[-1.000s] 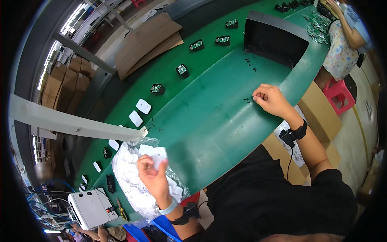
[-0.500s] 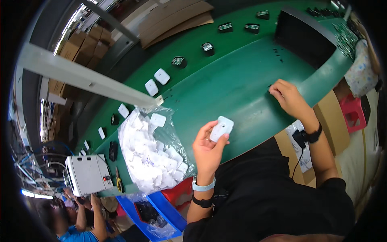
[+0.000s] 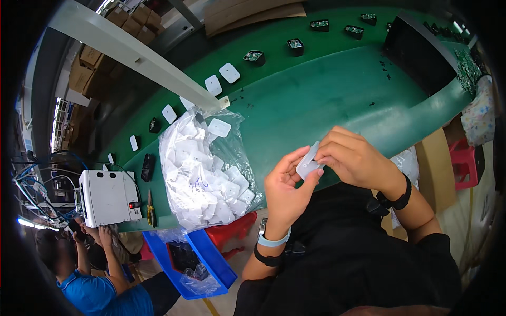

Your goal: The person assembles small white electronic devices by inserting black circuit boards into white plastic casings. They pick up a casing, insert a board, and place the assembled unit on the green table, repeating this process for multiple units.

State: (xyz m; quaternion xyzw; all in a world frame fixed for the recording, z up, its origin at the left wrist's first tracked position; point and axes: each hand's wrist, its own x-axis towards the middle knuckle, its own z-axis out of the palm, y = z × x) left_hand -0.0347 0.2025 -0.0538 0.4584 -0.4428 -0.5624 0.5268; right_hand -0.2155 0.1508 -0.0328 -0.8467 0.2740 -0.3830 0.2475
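Both hands meet over the near edge of the green belt [image 3: 337, 105], close to the body. Left hand [image 3: 284, 187] cups a small white cover [image 3: 308, 164] in curled fingers, thumb along its side. Right hand [image 3: 354, 158] pinches at the cover's top edge, fingertips narrow; whatever sits between them is too small to tell. Clear bag [image 3: 203, 174] of white covers lies on the belt just left of the left hand. Blue bin [image 3: 211, 263] sits below the bag, white box [image 3: 108, 196] further left
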